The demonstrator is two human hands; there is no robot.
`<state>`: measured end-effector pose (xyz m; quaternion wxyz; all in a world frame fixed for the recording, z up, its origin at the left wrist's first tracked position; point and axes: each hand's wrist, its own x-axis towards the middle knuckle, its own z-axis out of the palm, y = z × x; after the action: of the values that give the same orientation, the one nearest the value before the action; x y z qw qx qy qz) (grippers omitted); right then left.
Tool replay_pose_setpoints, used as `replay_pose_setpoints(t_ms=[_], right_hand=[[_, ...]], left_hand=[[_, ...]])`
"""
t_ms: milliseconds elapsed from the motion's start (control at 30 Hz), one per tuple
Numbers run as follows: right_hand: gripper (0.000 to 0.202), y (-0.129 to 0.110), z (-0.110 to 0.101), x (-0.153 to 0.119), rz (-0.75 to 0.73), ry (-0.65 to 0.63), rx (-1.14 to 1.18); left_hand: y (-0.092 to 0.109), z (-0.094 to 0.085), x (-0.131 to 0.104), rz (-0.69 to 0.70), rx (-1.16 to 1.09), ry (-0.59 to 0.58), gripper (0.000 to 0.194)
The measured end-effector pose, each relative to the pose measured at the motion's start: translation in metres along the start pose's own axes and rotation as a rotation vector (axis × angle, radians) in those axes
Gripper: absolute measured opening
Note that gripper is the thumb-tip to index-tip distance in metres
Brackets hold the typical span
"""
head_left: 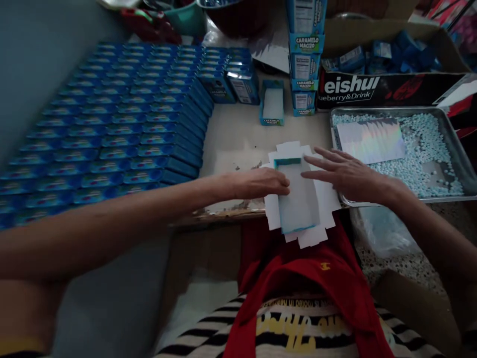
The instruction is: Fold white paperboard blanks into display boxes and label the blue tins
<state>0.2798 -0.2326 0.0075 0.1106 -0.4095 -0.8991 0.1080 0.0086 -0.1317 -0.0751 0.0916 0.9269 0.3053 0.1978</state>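
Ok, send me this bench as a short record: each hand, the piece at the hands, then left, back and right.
Left hand: fingers curled, at the left edge of the blue-edged rectangle
Right hand: fingers spread over its right side; contact unclear
Piece: white die-cut card, flaps spread, blue-edged rectangle in its middle
Left: rows of blue boxes
Back: stack of "CARAMELO MACIZO" boxes; black-printed carton holding blue packaging
Right: metal tray, pale blue pellets, iridescent sheet on top

Open box [300, 209] partly behind left hand [269, 182], stack [305, 64] cropped above
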Motion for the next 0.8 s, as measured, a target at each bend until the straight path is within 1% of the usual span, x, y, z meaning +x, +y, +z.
replay_pose_setpoints(t_ms=[33, 100, 133, 167, 200, 233, 267, 300, 333, 367, 433, 500, 533, 567, 633, 700, 800], right_hand=[[0.044, 0.007, 0.008, 0.004, -0.023, 0.007, -0.067], [0.024, 0.015, 0.032, 0.012, -0.057, -0.038, -0.132], [0.02, 0.015, 0.043, 0.016, -0.047, -0.059, -0.142], [0.02, 0.013, 0.054, 0.02, -0.016, -0.066, -0.143], [0.023, 0.008, 0.062, 0.023, 0.028, -0.055, -0.141], [0.025, 0.003, 0.068, 0.027, 0.079, -0.033, -0.139], [0.029, -0.003, 0.071, 0.031, 0.126, -0.009, -0.134], [0.032, -0.007, 0.072, 0.035, 0.16, 0.004, -0.119], [0.034, -0.009, 0.073, 0.04, 0.176, 0.0, -0.082], [0.034, -0.009, 0.072, 0.046, 0.187, -0.016, -0.021], [0.031, -0.002, 0.073, 0.057, 0.222, -0.07, 0.143], [0.029, 0.008, 0.078, 0.064, 0.276, -0.091, 0.241], [0.03, 0.01, 0.082, 0.065, 0.301, -0.068, 0.219], [0.028, 0.01, 0.088, 0.062, 0.317, -0.03, 0.148], [0.016, -0.001, 0.1, 0.051, 0.302, 0.051, -0.065], [0.021, -0.021, 0.113, 0.036, 0.275, 0.104, -0.251], [0.022, -0.048, 0.128, 0.02, 0.275, 0.156, -0.392]], left_hand=[[0.001, -0.005, 0.009, -0.012, -0.001, 0.018, 0.024], [0.001, -0.018, 0.03, -0.039, -0.004, 0.053, 0.028], [0.0, -0.027, 0.039, -0.052, -0.006, 0.063, 0.03], [-0.001, -0.037, 0.045, -0.061, -0.008, 0.065, 0.032], [-0.002, -0.048, 0.047, -0.058, -0.01, 0.057, 0.033], [-0.002, -0.057, 0.045, -0.046, -0.01, 0.041, 0.033], [-0.001, -0.064, 0.036, -0.034, -0.004, 0.026, 0.033], [0.002, -0.067, 0.024, -0.022, 0.006, 0.015, 0.033], [0.007, -0.064, 0.007, -0.023, 0.02, 0.014, 0.032], [0.012, -0.057, -0.011, -0.047, 0.042, 0.029, 0.032], [0.02, -0.029, -0.046, -0.077, 0.053, 0.063, 0.034], [0.022, 0.006, -0.069, -0.07, 0.036, 0.073, 0.036], [0.02, 0.021, -0.075, -0.059, 0.028, 0.083, 0.036], [0.016, 0.034, -0.077, -0.05, 0.019, 0.09, 0.035], [0.007, 0.049, -0.076, -0.032, -0.003, 0.08, 0.032], [0.0, 0.053, -0.072, -0.033, -0.003, 0.037, 0.027], [-0.002, 0.049, -0.07, -0.053, 0.076, -0.013, 0.02]])
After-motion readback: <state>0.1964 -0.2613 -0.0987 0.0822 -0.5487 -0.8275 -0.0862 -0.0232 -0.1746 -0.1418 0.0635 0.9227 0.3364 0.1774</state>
